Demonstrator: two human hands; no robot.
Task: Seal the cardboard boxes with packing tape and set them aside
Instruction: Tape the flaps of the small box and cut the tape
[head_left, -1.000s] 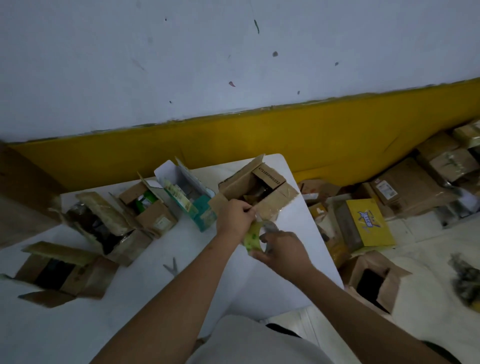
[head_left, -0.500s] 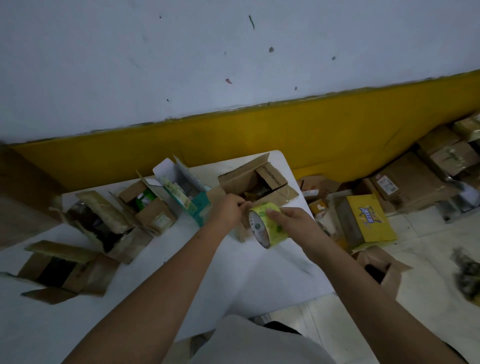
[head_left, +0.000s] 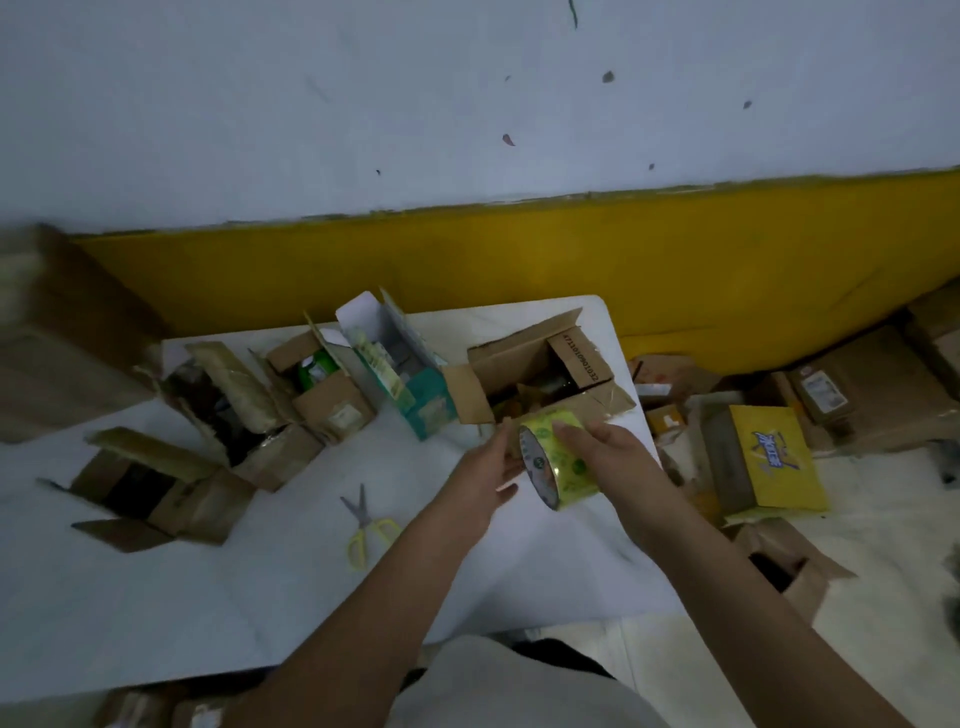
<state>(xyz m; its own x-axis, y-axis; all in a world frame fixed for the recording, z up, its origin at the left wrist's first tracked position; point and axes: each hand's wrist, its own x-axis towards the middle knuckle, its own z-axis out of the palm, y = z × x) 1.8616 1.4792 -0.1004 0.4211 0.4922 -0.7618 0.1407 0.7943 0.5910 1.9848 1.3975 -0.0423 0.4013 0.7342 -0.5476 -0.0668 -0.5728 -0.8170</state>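
the right hand (head_left: 608, 457) is clamped over the roll of packing tape (head_left: 558, 467), fingers curled across its yellow-green band, holding it on edge just above the table (head_left: 208, 597). the left hand (head_left: 485, 470) lies against the roll's printed side face with fingers mostly straight. whether a fingertip has caught the tape's loose end is too small to tell. just beyond both hands stands the nearest cardboard box (head_left: 540, 358), its flaps up and splayed, so it is not yet sealed. three more open boxes (head_left: 332, 400) and a teal-and-white carton (head_left: 410, 384) stand in a row to its left. yellow-handled scissors (head_left: 366, 525) lie on the table near the left forearm.

the step in hand looks like finding and lifting the tape's free end. to do it well, grip firmly with the right hand so the roll can't spin. run a left fingernail round the band until it catches the edge, then peel squarely so the strip doesn't split or fold onto itself. press the box's flaps flat and flush before laying tape along the seam. the scissors are within reach for the cut.
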